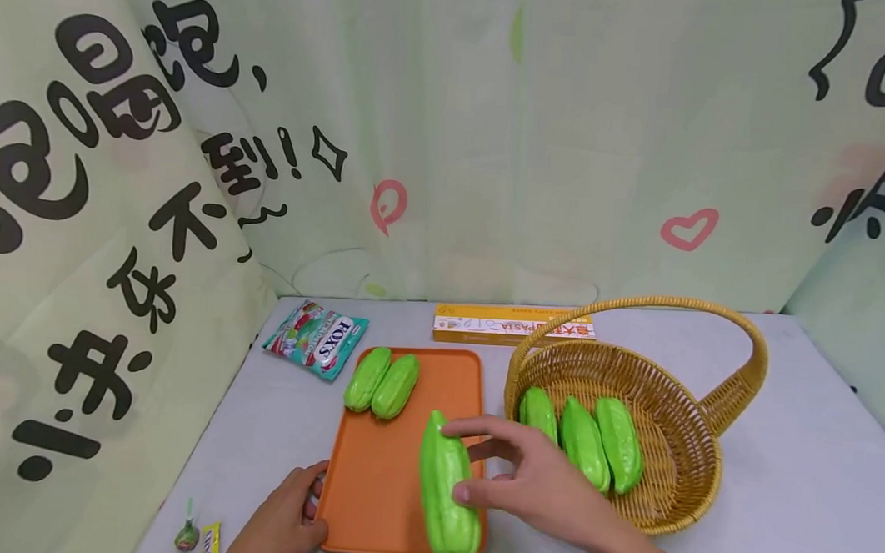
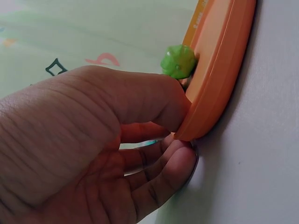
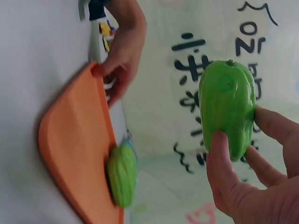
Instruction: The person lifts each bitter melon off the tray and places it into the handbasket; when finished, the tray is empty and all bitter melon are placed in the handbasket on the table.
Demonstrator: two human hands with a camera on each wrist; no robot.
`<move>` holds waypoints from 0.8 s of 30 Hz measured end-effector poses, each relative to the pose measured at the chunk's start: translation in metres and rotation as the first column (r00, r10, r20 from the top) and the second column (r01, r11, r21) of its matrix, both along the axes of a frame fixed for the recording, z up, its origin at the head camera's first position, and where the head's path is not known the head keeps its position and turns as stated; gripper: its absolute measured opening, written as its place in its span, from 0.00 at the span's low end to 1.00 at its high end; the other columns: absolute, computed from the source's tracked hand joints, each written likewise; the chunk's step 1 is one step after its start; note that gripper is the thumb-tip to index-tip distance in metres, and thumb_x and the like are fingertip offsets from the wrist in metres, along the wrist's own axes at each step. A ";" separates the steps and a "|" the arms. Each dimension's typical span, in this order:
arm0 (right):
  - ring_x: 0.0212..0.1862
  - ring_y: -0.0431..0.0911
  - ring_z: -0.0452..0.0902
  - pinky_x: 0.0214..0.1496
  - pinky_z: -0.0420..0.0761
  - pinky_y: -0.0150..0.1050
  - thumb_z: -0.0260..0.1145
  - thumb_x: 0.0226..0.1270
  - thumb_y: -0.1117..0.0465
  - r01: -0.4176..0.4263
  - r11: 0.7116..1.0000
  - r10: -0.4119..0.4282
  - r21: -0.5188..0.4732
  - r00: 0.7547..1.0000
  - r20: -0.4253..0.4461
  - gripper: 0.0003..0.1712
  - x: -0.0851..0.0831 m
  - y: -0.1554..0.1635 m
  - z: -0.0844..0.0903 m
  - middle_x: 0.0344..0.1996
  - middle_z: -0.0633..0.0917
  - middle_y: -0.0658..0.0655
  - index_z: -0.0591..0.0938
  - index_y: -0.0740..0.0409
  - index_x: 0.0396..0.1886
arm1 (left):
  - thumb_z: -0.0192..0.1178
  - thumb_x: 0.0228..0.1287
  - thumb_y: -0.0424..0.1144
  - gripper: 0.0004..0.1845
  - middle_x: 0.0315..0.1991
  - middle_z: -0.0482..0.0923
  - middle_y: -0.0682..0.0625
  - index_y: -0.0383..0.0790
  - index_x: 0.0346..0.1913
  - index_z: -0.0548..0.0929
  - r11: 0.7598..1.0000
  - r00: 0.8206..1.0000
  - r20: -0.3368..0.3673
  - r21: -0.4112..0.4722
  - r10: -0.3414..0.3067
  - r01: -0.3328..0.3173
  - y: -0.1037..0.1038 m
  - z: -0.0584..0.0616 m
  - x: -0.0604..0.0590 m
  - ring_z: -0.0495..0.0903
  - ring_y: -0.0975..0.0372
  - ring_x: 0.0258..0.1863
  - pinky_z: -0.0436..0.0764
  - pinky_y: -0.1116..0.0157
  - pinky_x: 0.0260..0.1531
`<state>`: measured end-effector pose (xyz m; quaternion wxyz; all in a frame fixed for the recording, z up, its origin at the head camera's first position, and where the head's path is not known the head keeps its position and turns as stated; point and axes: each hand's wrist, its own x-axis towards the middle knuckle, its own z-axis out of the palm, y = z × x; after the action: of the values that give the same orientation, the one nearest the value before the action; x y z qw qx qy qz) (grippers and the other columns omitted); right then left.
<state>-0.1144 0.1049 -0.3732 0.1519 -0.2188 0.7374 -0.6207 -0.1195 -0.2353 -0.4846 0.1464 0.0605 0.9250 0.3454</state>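
Observation:
My right hand [image 1: 470, 462] grips a long green gourd [image 1: 446, 485], thumb on its near side and fingers round its far side. In the right wrist view this held gourd [image 3: 227, 102], in my right hand [image 3: 238, 135], hangs clear above the orange tray [image 3: 74, 149]. The tray [image 1: 395, 466] lies on the grey table, with two smaller green gourds [image 1: 380, 382] side by side at its far left. My left hand [image 1: 314, 491] pinches the tray's near left corner. In the left wrist view the left hand [image 2: 180, 135] has its thumb on the tray's rim [image 2: 219, 70] and fingers beneath.
A wicker basket [image 1: 677, 456] with a tall handle stands to the right of the tray and holds three green gourds [image 1: 584, 438]. A FOX'S candy bag [image 1: 316, 339] and a yellow pasta box [image 1: 511, 324] lie behind the tray. Small sweets [image 1: 192, 535] sit near the front left edge. Printed curtains surround the table.

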 end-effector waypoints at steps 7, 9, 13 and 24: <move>0.52 0.53 0.79 0.44 0.82 0.44 0.73 0.60 0.64 0.079 0.996 -0.077 0.037 0.996 -0.051 0.29 0.010 0.066 0.014 0.59 0.76 0.62 0.79 0.52 0.62 | 0.64 0.46 0.32 0.40 0.40 0.68 0.51 0.28 0.68 0.67 1.000 1.000 -0.013 0.002 0.007 -0.007 0.002 0.003 0.003 0.68 0.61 0.34 0.70 0.67 0.30; 0.53 0.52 0.79 0.44 0.82 0.44 0.74 0.59 0.62 0.126 0.989 -0.121 0.081 0.990 -0.070 0.29 0.009 0.080 0.015 0.60 0.76 0.60 0.79 0.51 0.62 | 0.63 0.46 0.31 0.40 0.40 0.67 0.51 0.28 0.67 0.67 1.000 1.000 -0.019 0.005 0.011 -0.011 0.003 0.003 0.003 0.69 0.61 0.34 0.70 0.67 0.30; 0.54 0.53 0.77 0.46 0.81 0.43 0.75 0.58 0.55 0.216 0.955 -0.200 0.203 0.975 -0.097 0.29 -0.008 0.101 0.011 0.62 0.76 0.52 0.80 0.43 0.61 | 0.63 0.46 0.31 0.39 0.40 0.68 0.51 0.29 0.67 0.68 1.000 0.999 -0.030 0.005 0.021 -0.021 0.001 0.003 0.003 0.69 0.62 0.33 0.70 0.68 0.30; 0.58 0.58 0.75 0.44 0.82 0.41 0.74 0.59 0.49 0.271 0.915 -0.276 0.297 0.961 -0.025 0.32 -0.050 0.127 -0.029 0.65 0.73 0.58 0.78 0.47 0.64 | 0.64 0.46 0.32 0.40 0.41 0.67 0.50 0.25 0.67 0.66 1.000 1.000 -0.016 0.024 -0.015 0.016 -0.003 -0.004 -0.002 0.68 0.62 0.33 0.69 0.66 0.31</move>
<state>-0.1640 0.2321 -0.4023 0.1010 -0.0827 0.8445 -0.5194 -0.1217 -0.2387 -0.4882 0.1410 0.0722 0.9213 0.3551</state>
